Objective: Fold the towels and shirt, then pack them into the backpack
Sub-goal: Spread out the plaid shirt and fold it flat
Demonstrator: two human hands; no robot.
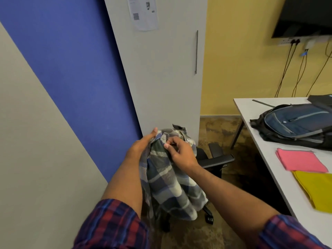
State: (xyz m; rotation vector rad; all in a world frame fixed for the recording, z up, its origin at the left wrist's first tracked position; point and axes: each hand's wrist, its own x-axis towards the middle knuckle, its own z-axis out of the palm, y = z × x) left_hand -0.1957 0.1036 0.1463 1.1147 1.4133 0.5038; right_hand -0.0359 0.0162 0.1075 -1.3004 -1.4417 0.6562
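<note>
posted sheet print too blurred, nothing legible

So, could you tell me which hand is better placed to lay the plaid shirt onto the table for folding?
Probably the right hand: it pinches the plaid shirt near the collar and is nearer the table on that side; the left hand is farther.

Even, soft indoor lighting; wide-angle view.
Straight edges lean and bow toward the frame borders; slight softness throughout, faint shadows, no glare.
</note>
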